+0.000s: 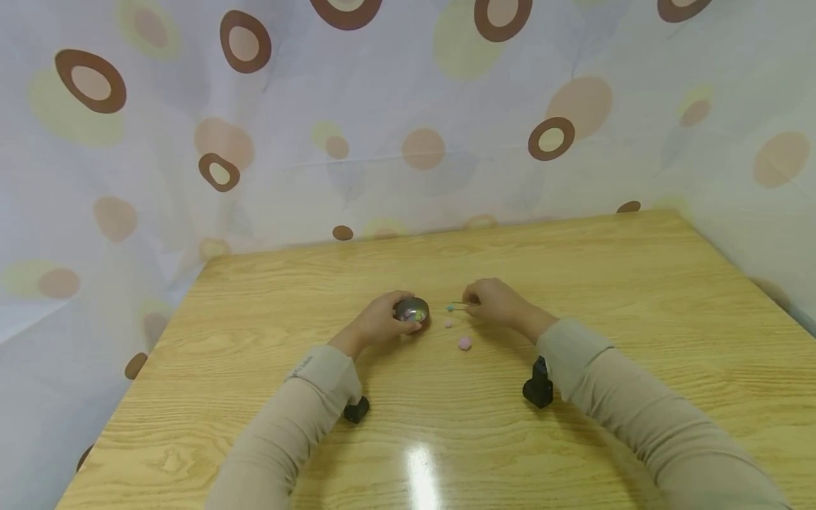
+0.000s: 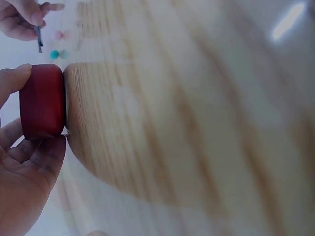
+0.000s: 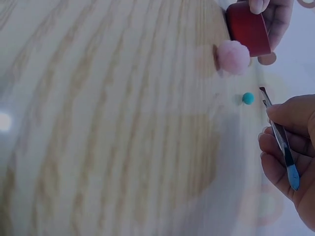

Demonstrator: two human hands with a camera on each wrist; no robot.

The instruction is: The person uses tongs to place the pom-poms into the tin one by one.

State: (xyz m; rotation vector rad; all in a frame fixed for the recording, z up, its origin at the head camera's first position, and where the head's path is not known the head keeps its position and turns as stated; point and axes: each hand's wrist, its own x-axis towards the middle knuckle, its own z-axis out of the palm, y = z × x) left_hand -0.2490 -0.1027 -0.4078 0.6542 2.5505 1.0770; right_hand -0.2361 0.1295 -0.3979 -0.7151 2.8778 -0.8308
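Observation:
A small round container [image 1: 411,303], red on its outside wall [image 2: 44,101] and shiny inside, stands on the wooden table. Fingers and thumb of my left hand [image 1: 380,320] grip it from the left. Colourful bits show inside, too small to tell. My right hand [image 1: 494,303] pinches metal tweezers [image 3: 281,140] between thumb and fingers. Their tips are slightly apart, beside a small teal ball [image 3: 247,98] on the table. Nearer to me lie a small pink ball [image 1: 448,324] and a larger fluffy pink pom-pom [image 1: 465,343], both right of the container.
The wood-grain table [image 1: 408,397] runs back to a patterned curtain [image 1: 382,191], which also hangs along the left and right sides. Black wrist devices [image 1: 538,386] hang under both beige sleeves [image 1: 637,418]. A bright light reflection lies at the table's front.

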